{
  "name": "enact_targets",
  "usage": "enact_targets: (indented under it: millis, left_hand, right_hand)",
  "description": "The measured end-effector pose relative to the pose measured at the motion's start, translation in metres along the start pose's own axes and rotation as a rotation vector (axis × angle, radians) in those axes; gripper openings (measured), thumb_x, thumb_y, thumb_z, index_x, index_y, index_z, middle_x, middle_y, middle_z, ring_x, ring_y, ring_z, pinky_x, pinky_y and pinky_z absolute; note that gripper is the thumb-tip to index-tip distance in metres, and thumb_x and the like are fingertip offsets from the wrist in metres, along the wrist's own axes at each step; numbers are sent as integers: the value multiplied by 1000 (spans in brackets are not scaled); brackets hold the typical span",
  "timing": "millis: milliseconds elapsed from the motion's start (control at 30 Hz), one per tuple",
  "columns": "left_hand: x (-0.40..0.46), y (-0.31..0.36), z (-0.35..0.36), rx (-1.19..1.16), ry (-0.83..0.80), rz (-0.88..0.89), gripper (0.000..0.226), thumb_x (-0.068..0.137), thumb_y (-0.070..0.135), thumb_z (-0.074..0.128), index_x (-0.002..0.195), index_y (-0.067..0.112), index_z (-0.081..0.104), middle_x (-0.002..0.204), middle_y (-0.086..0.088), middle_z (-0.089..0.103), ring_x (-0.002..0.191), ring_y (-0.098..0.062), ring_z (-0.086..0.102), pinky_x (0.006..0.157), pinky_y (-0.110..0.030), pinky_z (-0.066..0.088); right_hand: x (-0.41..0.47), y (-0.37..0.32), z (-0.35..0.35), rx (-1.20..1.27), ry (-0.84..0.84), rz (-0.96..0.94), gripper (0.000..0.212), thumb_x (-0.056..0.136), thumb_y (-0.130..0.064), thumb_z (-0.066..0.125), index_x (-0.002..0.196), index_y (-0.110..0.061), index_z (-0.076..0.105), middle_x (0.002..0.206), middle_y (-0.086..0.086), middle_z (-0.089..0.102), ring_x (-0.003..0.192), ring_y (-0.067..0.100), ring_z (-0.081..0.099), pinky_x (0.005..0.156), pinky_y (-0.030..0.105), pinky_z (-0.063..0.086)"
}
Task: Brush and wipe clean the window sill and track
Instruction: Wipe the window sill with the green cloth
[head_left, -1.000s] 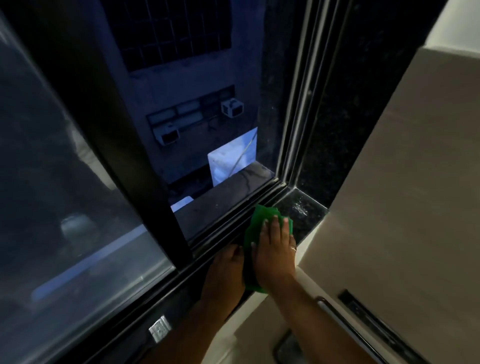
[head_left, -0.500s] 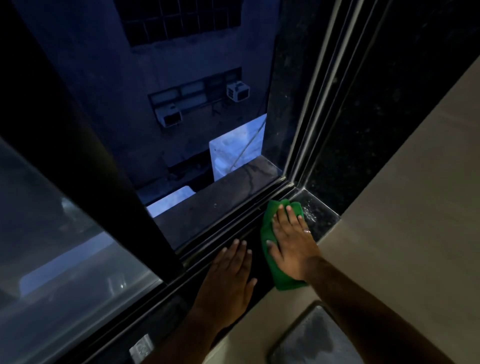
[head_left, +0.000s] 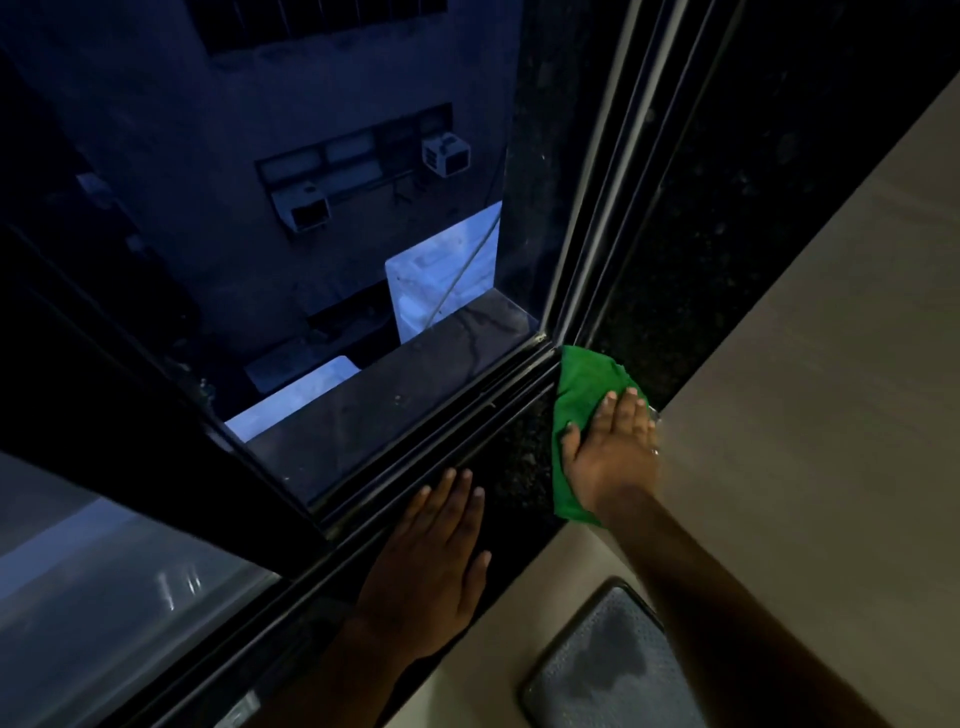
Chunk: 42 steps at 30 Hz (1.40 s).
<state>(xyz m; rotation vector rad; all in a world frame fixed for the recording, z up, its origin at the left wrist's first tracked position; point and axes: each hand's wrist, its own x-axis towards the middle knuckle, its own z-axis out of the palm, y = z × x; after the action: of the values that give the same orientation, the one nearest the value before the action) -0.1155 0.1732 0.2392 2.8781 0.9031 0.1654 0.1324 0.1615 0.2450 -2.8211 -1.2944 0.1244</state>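
A green cloth (head_left: 582, 395) lies on the dark speckled stone window sill (head_left: 519, 457), up against the right corner of the frame. My right hand (head_left: 610, 452) presses flat on the cloth, fingers together, covering its lower half. My left hand (head_left: 436, 556) rests palm down on the sill beside the black window track (head_left: 447, 441), fingers spread, nothing in it. The track's parallel rails run diagonally from lower left to the corner. No brush is visible.
A black sliding sash frame (head_left: 156, 457) crosses the track at left, with glass below it. The window is open onto a drop to a neighbouring building. A beige wall (head_left: 805, 415) borders the sill on the right. A dark grey textured object (head_left: 597, 675) sits near my right forearm.
My right hand has slid the cloth along the sill toward the right corner. My left hand has stayed flat on the sill, now farther from the right hand. My view has moved closer.
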Motion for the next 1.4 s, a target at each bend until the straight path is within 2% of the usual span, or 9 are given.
enact_targets:
  millis: [300, 533, 633, 767, 867, 1033, 1233, 1333, 1400]
  left_hand:
    - [2, -1, -1, -24, -36, -7, 63, 95, 44, 34, 146, 6, 40, 155, -11, 37, 146, -26, 29, 117, -35, 10]
    - [3, -1, -2, -22, -69, -8, 62, 97, 42, 32, 148, 7, 37, 157, -12, 34, 147, -26, 26, 117, -39, 17]
    - [2, -1, -4, -33, -58, 0, 62, 98, 42, 32, 148, 6, 36, 157, -13, 33, 147, -26, 26, 117, -39, 17]
    - [2, -3, -2, -37, -51, 7, 62, 98, 42, 31, 149, 6, 35, 158, -13, 32, 147, -26, 27, 119, -38, 16]
    - [3, -2, -1, -38, -61, 7, 63, 98, 42, 30, 149, 6, 33, 159, -13, 29, 148, -26, 25, 123, -41, 20]
    - [4, -1, -3, -14, -84, 25, 64, 97, 42, 31, 149, 5, 33, 159, -14, 30, 148, -28, 24, 120, -46, 24]
    - [-3, -7, -4, 12, -125, 104, 66, 98, 48, 29, 152, 9, 27, 161, -11, 23, 150, -28, 18, 120, -48, 23]
    - [-7, -12, 0, 17, -131, 135, 67, 99, 50, 27, 153, 12, 22, 163, -9, 17, 151, -26, 12, 122, -47, 19]
    - [-6, -13, 1, 23, -131, 141, 68, 98, 51, 29, 153, 12, 22, 163, -8, 17, 151, -26, 12, 121, -47, 18]
  right_hand:
    - [8, -37, -4, 93, -38, 313, 81, 89, -48, 27, 146, 7, 12, 151, 40, 11, 142, 50, 11, 117, 56, 9]
    - [9, -21, 1, 62, -19, -98, 74, 92, -45, 25, 148, 3, 17, 155, 30, 17, 145, 41, 13, 119, 48, 9]
    - [-14, -12, 3, 31, -8, 21, 81, 86, -50, 17, 147, 3, 21, 154, 32, 18, 144, 43, 16, 118, 50, 12]
    - [-3, -21, -7, 7, 28, 177, 86, 82, -52, 28, 143, 8, 25, 151, 41, 8, 142, 49, 10, 117, 54, 13]
    - [4, -24, -4, -11, 61, 90, 82, 86, -47, 33, 148, 4, 16, 151, 42, 4, 141, 55, 5, 116, 56, 11]
    - [13, -18, -3, -89, -96, -45, 78, 88, -55, 19, 152, -13, 2, 162, 14, -5, 141, 53, -9, 114, 59, 9]
    - [4, 29, -13, -37, -121, -467, 75, 86, -52, 29, 152, -18, 17, 162, 5, 7, 147, 38, -5, 118, 50, 6]
    - [28, 38, -24, -68, -141, -469, 78, 83, -50, 27, 152, -17, 13, 163, 6, 2, 148, 33, -5, 119, 42, 4]
    - [32, 21, -19, -60, -126, -338, 77, 86, -51, 26, 152, -15, 14, 163, 7, -1, 148, 32, -3, 120, 42, 4]
